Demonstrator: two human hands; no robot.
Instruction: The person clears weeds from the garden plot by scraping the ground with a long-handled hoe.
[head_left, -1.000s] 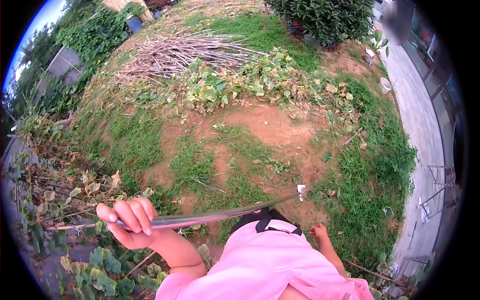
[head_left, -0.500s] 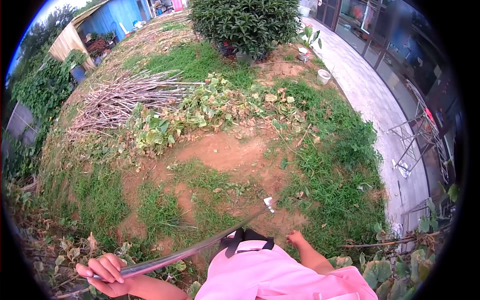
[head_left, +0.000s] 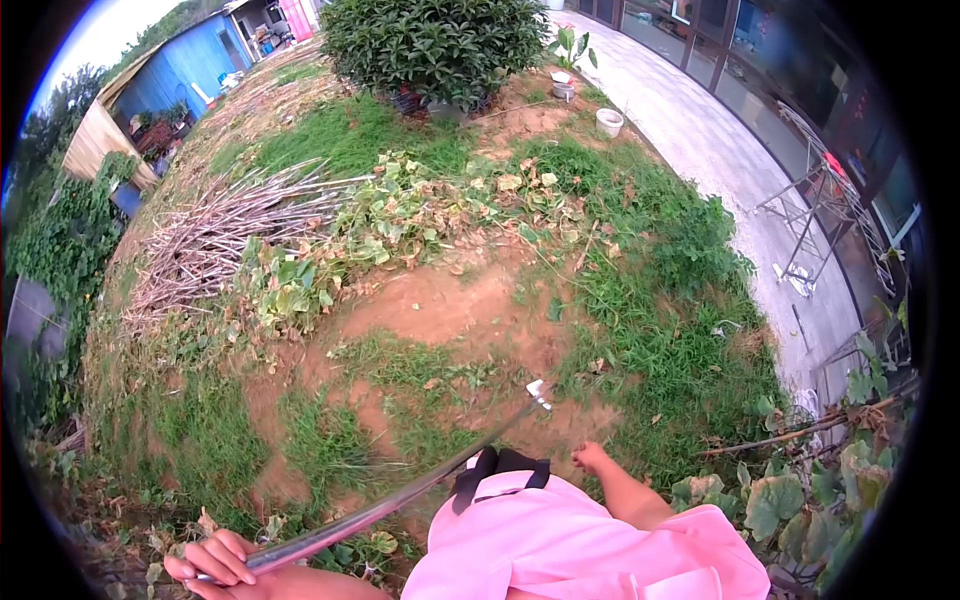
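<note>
My left hand (head_left: 218, 562), at the lower left, is closed round the near end of a long pole (head_left: 375, 506). The pole slants up and to the right, passing in front of my dark trousers. At its far end a small bright white or metal head (head_left: 538, 393) shows over the bare soil. My right hand (head_left: 586, 456) hangs by my right side with its fingers curled and nothing visible in them. It is apart from the pole, over soil and grass. A pink top covers my body between the two arms.
Ahead lie cut stalks (head_left: 235, 230) in a heap and wilted leafy vines (head_left: 300, 275). Beyond stands a round bush (head_left: 435, 45). A white bucket (head_left: 609, 123) sits near the paved path (head_left: 690, 130), and a metal rack (head_left: 815, 215) stands farther right. Broad-leaved plants (head_left: 775, 500) grow close on my right.
The view has turned a little, so the bush and stalk heap sit farther left. My left hand and the pole's near end are slightly lower and farther right; my right hand is slightly higher.
</note>
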